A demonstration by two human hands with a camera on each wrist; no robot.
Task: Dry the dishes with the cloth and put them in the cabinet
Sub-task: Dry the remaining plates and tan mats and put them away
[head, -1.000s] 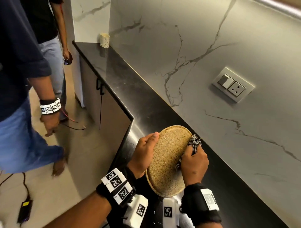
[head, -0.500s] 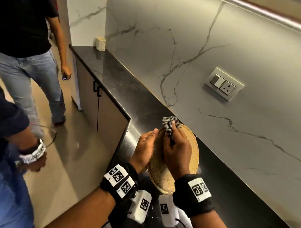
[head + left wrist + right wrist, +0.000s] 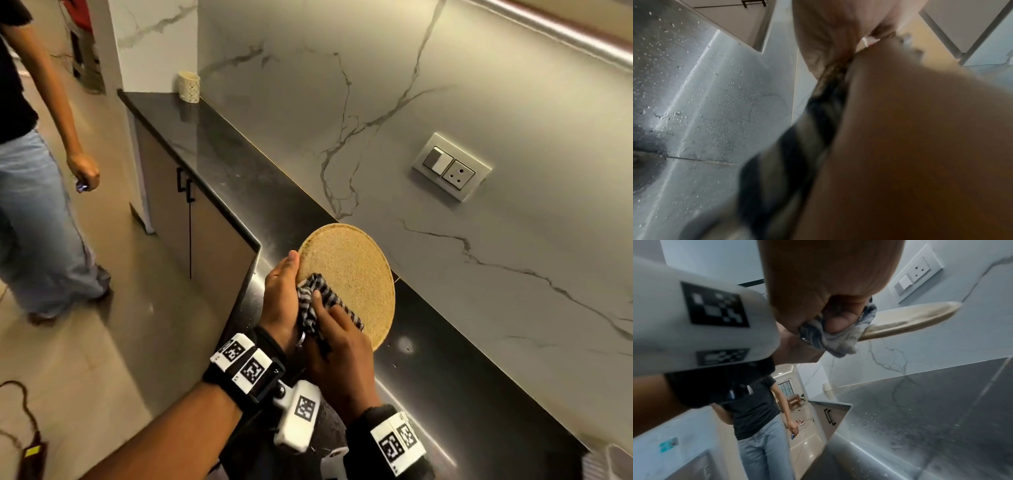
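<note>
The speckled plate is being held tilted above the dark counter. The left hand is gripping its left rim, and the right hand is pinching the striped cloth against the plate's lower left. Pressing firmly in circles up to the rim should probably dry it best. Half a second ago the cloth was at the top edge.

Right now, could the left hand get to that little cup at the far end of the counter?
Probably not as things stand: the left hand grips the plate, and the cup stands at the far end of the counter, beyond where the arm seems to stretch. Nothing lies between.
</note>
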